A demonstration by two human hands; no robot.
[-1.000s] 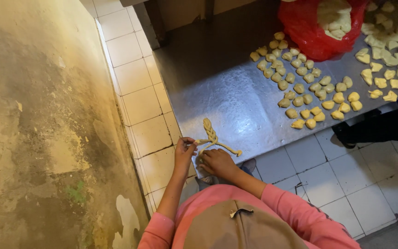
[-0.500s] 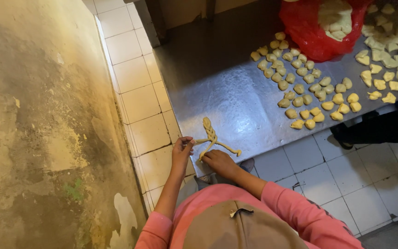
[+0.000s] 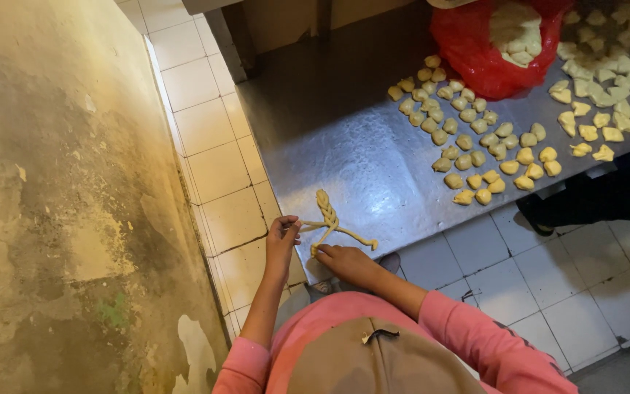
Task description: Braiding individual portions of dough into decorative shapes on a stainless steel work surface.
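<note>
Little has moved since the earlier frames: both hands stay at the near edge of the steel table (image 3: 344,131), and the right hand (image 3: 344,259) has settled a touch lower on the dough ends.

That metal table spreads away beyond both hands, its near corner just under them. Left of the left hand (image 3: 283,232) rises a stained plaster wall (image 3: 60,204), with white wall tiles (image 3: 205,109) between it and the table. Far beyond the right hand, at the table's far side, sits a red plastic bag (image 3: 475,58) holding pale dough. Between that bag and the right hand lie rows of small shaped dough pieces (image 3: 475,138), well apart from both hands.

A braided dough strand (image 3: 327,217) lies on the table between the hands, its plaited end pointing away. The left hand pinches one loose strand with fingertips closed on it. The right hand lies palm down, fingers curled, pressing the other loose strands against the table.
</note>
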